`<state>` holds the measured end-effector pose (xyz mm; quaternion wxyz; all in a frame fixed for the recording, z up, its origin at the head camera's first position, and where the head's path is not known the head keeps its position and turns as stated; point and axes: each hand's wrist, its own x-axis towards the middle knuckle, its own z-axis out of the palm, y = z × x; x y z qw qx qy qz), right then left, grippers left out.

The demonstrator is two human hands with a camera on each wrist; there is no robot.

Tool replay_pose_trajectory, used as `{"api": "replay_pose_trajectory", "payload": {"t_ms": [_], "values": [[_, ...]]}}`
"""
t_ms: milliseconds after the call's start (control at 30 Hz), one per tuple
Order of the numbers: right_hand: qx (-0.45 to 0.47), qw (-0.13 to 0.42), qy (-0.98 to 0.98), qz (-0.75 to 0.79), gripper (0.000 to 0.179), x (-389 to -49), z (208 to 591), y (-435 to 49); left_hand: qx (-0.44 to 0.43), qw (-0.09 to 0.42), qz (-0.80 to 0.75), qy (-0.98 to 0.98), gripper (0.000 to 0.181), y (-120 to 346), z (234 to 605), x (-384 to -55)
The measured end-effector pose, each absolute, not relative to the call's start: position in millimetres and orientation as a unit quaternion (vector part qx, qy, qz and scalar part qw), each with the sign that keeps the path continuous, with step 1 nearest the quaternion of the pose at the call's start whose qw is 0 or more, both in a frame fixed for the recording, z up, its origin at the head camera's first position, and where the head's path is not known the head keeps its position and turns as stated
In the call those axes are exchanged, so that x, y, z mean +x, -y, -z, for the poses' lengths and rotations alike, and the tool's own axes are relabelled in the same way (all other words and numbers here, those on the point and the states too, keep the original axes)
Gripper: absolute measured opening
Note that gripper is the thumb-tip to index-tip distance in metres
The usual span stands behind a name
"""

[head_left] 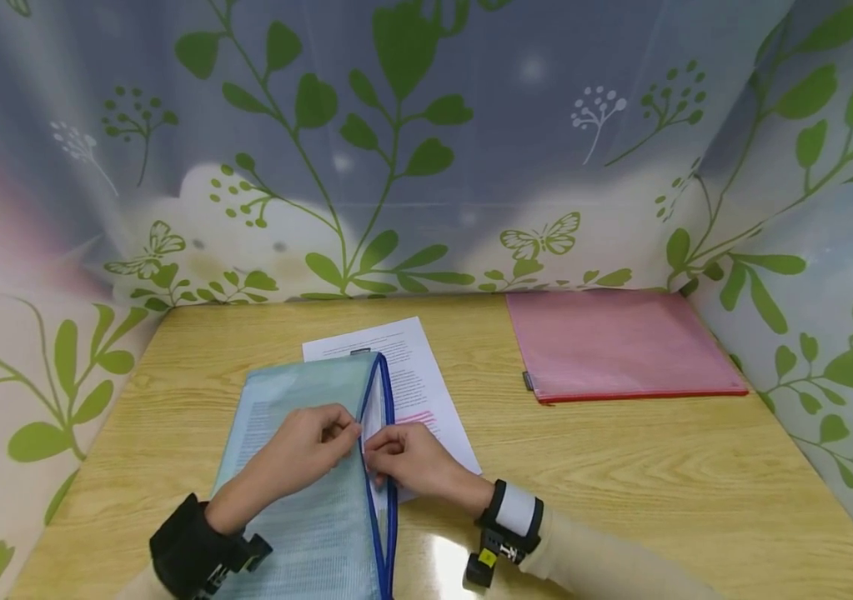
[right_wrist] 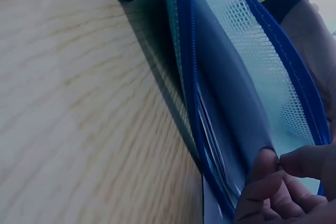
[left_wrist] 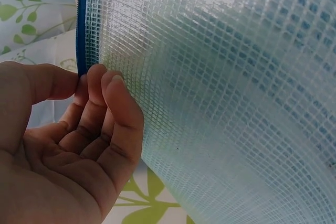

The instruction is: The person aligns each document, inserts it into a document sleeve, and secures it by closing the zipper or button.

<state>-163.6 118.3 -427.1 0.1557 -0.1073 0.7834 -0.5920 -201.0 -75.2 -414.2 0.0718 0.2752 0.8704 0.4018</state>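
A light-blue mesh zipper pouch (head_left: 298, 533) with a dark-blue zipper edge lies on the table, its long right side gaping. Printed text shows through its upper face. My left hand (head_left: 313, 442) pinches the upper zipper edge (left_wrist: 82, 30) between thumb and fingers, lifting it. At the opening, my right hand (head_left: 414, 458) has its fingertips just inside. Seen from the right wrist, thumb and index finger pinch the edge of a paper sheet (right_wrist: 226, 66) within the pouch, with several more paper edges below it.
A printed sheet (head_left: 426, 375) with pink highlighted lines lies partly under the pouch. A pink mesh zipper pouch (head_left: 621, 346) with a red zipper rests at the back right of the wooden table (head_left: 621, 475). Patterned curtains (head_left: 471, 192) stand behind and at both sides.
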Motion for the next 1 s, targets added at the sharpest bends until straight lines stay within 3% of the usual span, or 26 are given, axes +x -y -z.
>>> {"api": "replay_pose_trajectory", "payload": {"t_ms": [367, 733, 1000], "values": [[-0.144, 0.159, -0.816, 0.537, 0.017, -176.0, 451.3, -138.3, 0.277, 0.075, -0.402, -0.870, 0.013, 75.0, 414.5, -201.8], [-0.225, 0.071, -0.893, 0.383, 0.014, -186.5, 436.1, -171.3, 0.255, 0.085, -0.407, -0.873, 0.014, 74.7, 414.3, -199.5], [-0.261, -0.003, -0.934, 0.245, 0.025, -191.3, 432.8, -186.4, 0.258, 0.082, -0.409, -0.871, 0.015, 76.0, 414.7, -197.2]]}}
